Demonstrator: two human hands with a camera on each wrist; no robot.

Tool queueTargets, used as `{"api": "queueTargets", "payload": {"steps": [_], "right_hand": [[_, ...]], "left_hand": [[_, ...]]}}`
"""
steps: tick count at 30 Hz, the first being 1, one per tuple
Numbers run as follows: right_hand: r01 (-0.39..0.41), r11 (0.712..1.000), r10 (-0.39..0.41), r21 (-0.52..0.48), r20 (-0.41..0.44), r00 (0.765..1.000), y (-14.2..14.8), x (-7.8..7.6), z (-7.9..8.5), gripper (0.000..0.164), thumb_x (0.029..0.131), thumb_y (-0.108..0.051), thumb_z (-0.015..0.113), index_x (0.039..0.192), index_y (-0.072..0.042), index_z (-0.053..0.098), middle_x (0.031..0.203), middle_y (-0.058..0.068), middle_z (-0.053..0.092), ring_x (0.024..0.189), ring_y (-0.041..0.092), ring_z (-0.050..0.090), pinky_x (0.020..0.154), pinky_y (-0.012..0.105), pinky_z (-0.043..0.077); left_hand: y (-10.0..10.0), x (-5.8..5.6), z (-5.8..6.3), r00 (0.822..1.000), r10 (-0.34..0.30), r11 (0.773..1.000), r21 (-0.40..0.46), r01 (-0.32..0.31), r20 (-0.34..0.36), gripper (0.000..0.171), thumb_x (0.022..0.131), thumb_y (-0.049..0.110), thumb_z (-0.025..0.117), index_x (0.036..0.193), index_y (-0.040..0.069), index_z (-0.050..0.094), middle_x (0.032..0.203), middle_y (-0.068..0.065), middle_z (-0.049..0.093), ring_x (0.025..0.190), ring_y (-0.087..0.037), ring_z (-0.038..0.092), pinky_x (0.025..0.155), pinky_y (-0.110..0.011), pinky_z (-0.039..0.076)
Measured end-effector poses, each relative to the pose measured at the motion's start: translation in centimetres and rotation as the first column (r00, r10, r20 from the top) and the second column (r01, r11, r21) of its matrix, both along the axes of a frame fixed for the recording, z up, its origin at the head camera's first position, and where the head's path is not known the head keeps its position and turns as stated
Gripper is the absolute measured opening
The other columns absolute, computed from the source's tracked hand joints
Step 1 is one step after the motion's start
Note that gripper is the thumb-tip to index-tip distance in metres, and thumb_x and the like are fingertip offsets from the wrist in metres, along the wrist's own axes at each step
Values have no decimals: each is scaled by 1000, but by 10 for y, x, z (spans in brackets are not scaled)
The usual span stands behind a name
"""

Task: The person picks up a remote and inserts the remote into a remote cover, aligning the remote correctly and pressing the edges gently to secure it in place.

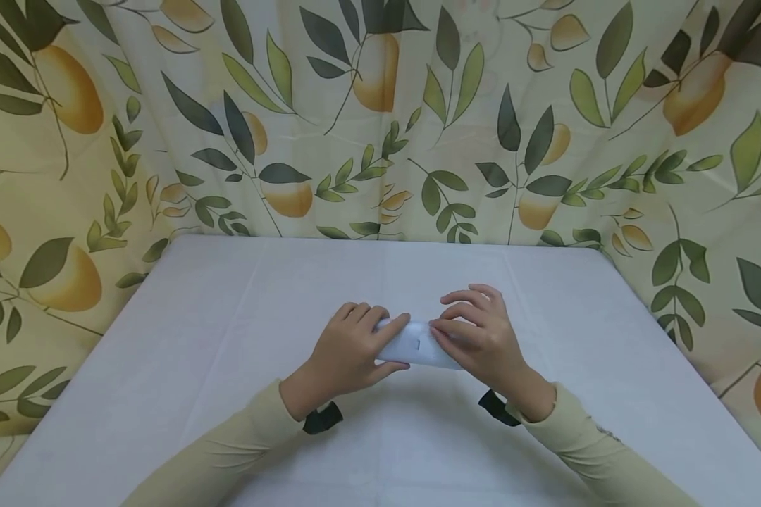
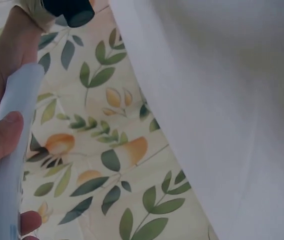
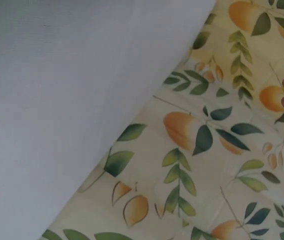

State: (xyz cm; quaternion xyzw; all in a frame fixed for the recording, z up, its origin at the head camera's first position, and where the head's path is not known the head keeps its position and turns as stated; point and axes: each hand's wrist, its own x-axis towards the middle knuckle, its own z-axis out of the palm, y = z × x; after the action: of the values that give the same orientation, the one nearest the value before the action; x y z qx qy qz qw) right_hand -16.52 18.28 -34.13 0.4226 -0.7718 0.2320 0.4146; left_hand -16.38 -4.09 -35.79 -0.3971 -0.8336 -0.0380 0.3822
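Observation:
Between the two hands, above the table in the head view, is a slim, pale blue-white oblong packet-like thing [image 1: 432,355] with a small rectangular mark on its face. The left hand [image 1: 349,348] grips its left end, thumb along the near side and fingers over the far side. Thumb and index finger of the right hand [image 1: 491,345] pinch at its upper right part, while the other fingers are raised. In the left wrist view the oblong thing [image 2: 21,95] stands lengthwise with a seam along it. Only a sliver of it shows in the right wrist view; its exact kind is unclear.
A white cloth-covered table [image 1: 228,317] spreads beneath the hands. Behind it and at both sides hangs a curtain [image 1: 380,155] with a fruit and leaf print. Dark wrist devices [image 1: 323,418] sit under both wrists.

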Motion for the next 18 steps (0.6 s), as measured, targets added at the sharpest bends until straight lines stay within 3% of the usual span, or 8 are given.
{"api": "queueTargets", "payload": {"steps": [5, 9, 12, 16, 18], "right_hand": [[-81, 997, 78, -14, -145, 986, -4, -4, -2, 34, 94, -24, 55, 75, -2, 72, 70, 9, 67, 76, 28, 64, 95, 47, 38], [-59, 998, 57, -18, -109, 992, -1, -3, 0, 38, 94, -34, 52, 85, -2, 70, 82, 13, 66, 87, 32, 60, 90, 52, 37], [-37, 999, 35, -22, -60, 998, 7, -1, 3, 45, 91, -45, 52, 96, -2, 67, 95, 18, 60, 98, 37, 52, 96, 48, 32], [-62, 998, 59, -21, -109, 992, 17, -1, 5, 43, 89, -45, 56, 91, -4, 68, 98, 21, 58, 99, 39, 46, 107, 36, 23], [-70, 997, 67, -15, -145, 987, 18, -2, 5, 38, 90, -41, 58, 86, -6, 69, 96, 21, 59, 97, 39, 47, 107, 35, 24]], "left_hand": [[2, -1, 5, 1000, -11, 1000, -22, 11, -17, 59, 70, 56, 74, 116, 20, 66, 94, -2, 66, 80, -18, 62, 74, -29, 49], [1, -3, 9, 999, 16, 999, -28, -17, -34, 61, 71, 58, 72, 118, 20, 65, 97, -2, 66, 83, -19, 62, 75, -31, 49], [-1, -5, 10, 997, 67, 998, 2, -66, -42, 63, 72, 60, 70, 120, 19, 64, 97, -3, 67, 82, -19, 63, 74, -31, 50], [-7, -9, 11, 990, 136, 989, 66, -133, -39, 65, 72, 59, 70, 121, 17, 63, 96, -4, 67, 81, -20, 63, 73, -32, 51], [-9, -10, 12, 988, 149, 986, 82, -146, -37, 65, 71, 57, 72, 120, 16, 63, 96, -4, 67, 80, -20, 63, 73, -32, 51]]}}
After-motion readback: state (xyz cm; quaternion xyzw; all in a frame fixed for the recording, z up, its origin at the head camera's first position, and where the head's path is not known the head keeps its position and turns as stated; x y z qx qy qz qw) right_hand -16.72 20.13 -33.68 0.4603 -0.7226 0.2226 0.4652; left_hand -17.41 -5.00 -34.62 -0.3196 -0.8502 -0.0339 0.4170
